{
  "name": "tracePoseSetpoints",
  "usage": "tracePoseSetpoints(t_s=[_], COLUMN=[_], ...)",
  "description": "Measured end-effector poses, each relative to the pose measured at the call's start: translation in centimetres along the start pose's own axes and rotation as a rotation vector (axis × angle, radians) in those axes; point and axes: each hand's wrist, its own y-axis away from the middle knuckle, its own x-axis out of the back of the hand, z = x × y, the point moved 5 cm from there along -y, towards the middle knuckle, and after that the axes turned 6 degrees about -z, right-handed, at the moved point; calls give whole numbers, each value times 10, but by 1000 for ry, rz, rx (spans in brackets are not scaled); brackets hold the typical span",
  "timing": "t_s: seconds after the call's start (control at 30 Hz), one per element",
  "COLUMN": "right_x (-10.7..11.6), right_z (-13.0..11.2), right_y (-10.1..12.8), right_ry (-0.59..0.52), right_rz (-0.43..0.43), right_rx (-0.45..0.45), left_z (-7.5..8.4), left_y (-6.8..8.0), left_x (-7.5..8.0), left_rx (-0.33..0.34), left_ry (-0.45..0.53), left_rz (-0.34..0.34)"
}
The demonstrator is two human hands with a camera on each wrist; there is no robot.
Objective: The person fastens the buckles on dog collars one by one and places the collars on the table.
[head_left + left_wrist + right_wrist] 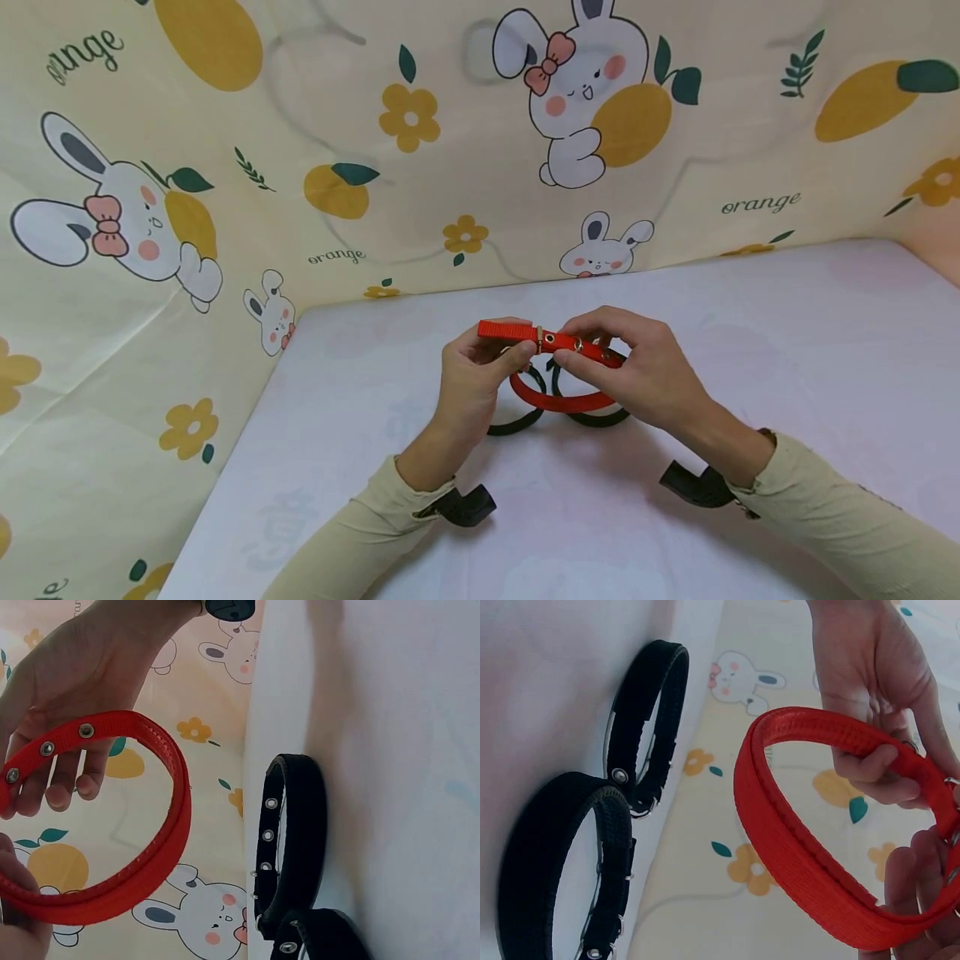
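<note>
A red collar [562, 403] with a metal buckle and a row of metal eyelets is buckled into a loop above the table. My left hand [474, 377] pinches it by the buckle end, thumb in front. On the other side, my right hand [654, 367] grips the eyelet strap between thumb and fingers. The left wrist view shows several eyelets on the red strap [180, 802]. Beneath the hands, two black collars stand on edge on the table: a left one [516, 427] and a right one [600, 420], both partly hidden by the red loop and hands.
A white cloth covers the table [555, 517]. Behind and to the left rises a cream curtain [435, 217] printed with rabbits and oranges. Dark wrist devices [467, 506] sit at both cuffs.
</note>
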Motion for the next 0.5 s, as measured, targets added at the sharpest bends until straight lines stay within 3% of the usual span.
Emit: tracePoseSetpoints(t_s=[0.5], right_x=[-1], right_z=[-1], right_y=[0], right_ry=[2], right_rz=[25], right_rx=[49], left_z=[2], left_y=[0], left_x=[2], left_rx=[-73], left_ry=[21], left_rz=[24])
